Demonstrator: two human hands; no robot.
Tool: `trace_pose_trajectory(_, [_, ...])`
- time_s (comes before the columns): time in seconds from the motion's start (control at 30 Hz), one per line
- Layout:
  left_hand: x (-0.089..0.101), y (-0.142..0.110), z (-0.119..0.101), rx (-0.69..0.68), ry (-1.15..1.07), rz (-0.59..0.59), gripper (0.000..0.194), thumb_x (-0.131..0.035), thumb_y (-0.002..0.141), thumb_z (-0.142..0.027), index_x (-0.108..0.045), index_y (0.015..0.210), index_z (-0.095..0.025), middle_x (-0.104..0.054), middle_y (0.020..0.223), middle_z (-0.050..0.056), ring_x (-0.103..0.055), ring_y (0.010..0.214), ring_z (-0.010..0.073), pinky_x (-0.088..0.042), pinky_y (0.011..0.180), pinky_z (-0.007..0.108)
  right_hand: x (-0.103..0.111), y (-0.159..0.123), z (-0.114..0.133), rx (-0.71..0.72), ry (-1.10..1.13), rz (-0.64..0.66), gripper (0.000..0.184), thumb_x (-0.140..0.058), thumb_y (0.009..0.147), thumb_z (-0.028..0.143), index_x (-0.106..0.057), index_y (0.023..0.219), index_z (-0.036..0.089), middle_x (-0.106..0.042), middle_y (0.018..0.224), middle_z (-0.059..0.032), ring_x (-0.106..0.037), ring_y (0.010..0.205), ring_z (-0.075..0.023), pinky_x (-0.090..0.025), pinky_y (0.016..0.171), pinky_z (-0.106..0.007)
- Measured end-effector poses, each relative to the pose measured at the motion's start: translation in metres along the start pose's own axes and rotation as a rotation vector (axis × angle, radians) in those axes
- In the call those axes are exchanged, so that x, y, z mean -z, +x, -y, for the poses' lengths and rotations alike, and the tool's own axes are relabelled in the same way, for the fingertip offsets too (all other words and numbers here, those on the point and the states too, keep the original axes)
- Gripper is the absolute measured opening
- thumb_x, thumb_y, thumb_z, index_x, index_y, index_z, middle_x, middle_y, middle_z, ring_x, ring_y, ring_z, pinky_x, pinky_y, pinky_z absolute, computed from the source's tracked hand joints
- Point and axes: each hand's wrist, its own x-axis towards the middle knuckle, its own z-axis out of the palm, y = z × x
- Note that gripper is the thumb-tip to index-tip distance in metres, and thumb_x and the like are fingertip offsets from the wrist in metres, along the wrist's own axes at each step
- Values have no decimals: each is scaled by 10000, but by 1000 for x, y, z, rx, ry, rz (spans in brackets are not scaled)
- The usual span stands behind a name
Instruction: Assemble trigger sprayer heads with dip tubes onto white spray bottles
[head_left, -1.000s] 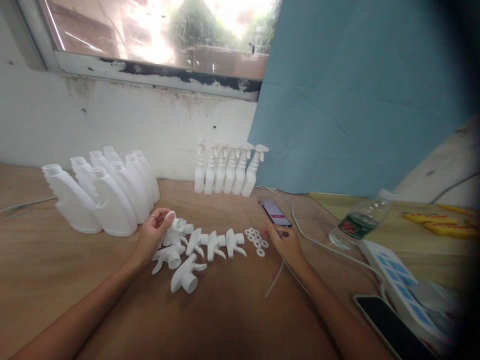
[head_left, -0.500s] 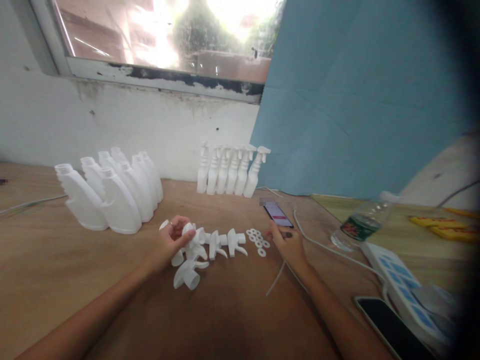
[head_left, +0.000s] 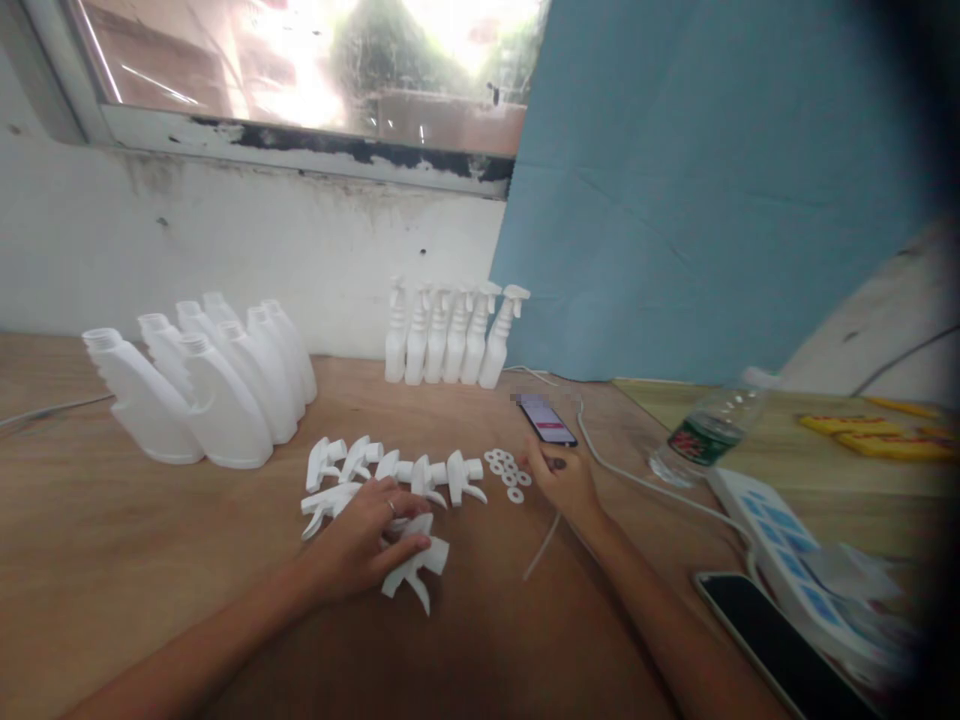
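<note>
My left hand [head_left: 371, 535] has its thumb and fingers closed around a white trigger spray head [head_left: 416, 570], partly hidden by the fingers, low over the table. Just beyond it, more trigger spray heads [head_left: 465, 478] lie in a rough row; one [head_left: 322, 505] is partly tucked behind my left wrist and knuckles. My right hand [head_left: 570, 485] rests on the table with loosely bent fingers spread apart, and nothing shows in them. Its fingertips are between a lit phone [head_left: 549, 420] and a small cluster of white ring washers [head_left: 515, 494].
Several open white bottles [head_left: 232, 425] stand at left. Bottles with spray heads [head_left: 495, 345] line up by the wall. To the right are a water bottle [head_left: 701, 435], a power strip [head_left: 787, 550], a white cable [head_left: 637, 480] and a dark phone [head_left: 772, 640].
My left hand has moved from the back left of the spray heads toward the front, and a front spray head is now turned in its grasp. My right hand stays about where it was.
</note>
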Motion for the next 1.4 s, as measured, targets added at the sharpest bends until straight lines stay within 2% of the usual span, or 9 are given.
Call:
trace_pose_trajectory(0.27, [38,-1,31,-102,303,-94,205,-429,950,-219,-593,1069,-192,-633,1029,81,-533,977,222,-395,890,390,2,0,4,209,-110,55,441,-475,929,382,-658,572,199,-674,587,-59,-640,559,-191,-478,604,-284])
trace_pose_trajectory(0.4, [54,-24,51,-115,373,-99,234,-435,932,-167,-591,1104,-197,-635,1081,82,-538,1045,224,-393,939,393,-1,-3,9,331,-54,70,293,-489,942,324,-721,816,197,-743,838,-89,-694,785,-226,-519,768,-333])
trace_pose_trajectory(0.5, [54,-46,57,-97,408,-103,265,-461,919,-164,-592,1146,-205,-642,1099,83,-551,1064,227,-404,945,383,-7,-13,22,448,-9,113,203,-539,936,298,-704,1019,214,-745,998,-86,-696,916,-232,-521,839,-352])
trace_pose_trajectory(0.67, [46,-78,54,-61,512,-159,326,-532,891,-209,-586,1212,-218,-650,1094,80,-585,981,229,-430,873,360,-25,-40,61,733,15,251,155,-560,938,274,-676,992,187,-727,818,-68,-664,733,-192,-508,687,-314])
trace_pose_trajectory(0.83, [38,-95,46,63,577,-240,268,-563,884,-327,-648,1103,-198,-653,880,65,-603,804,218,-438,749,332,-42,-64,88,941,-10,400,427,-592,867,534,-635,1036,144,-661,776,-78,-576,711,-213,-458,625,-345])
trace_pose_trajectory(0.9, [39,-92,42,105,570,-245,232,-544,897,-334,-665,1043,-202,-639,833,52,-598,772,208,-431,723,318,-41,-68,94,948,-31,455,482,-593,850,569,-617,1082,147,-654,825,-83,-562,739,-222,-448,640,-357])
trace_pose_trajectory(1.03, [53,-63,28,85,521,-188,214,-482,923,-267,-651,1035,-199,-637,917,65,-578,846,206,-422,785,321,-33,-66,98,900,-28,554,381,-598,874,477,-606,1084,160,-633,879,-91,-547,787,-223,-443,661,-351])
trace_pose_trajectory(1.23, [75,-3,6,-118,342,183,276,-511,834,-143,-672,1028,-253,-589,953,45,-535,894,196,-397,865,327,-28,-62,94,919,13,611,352,-607,869,389,-580,1136,162,-622,899,-89,-546,806,-223,-451,691,-360])
trace_pose_trajectory(1.4, [64,8,16,-148,321,272,493,-579,748,-122,-626,1189,-339,-545,1019,32,-515,980,216,-357,961,360,-27,-62,92,936,-16,626,317,-585,865,325,-568,1133,157,-615,904,-92,-540,809,-226,-439,701,-372])
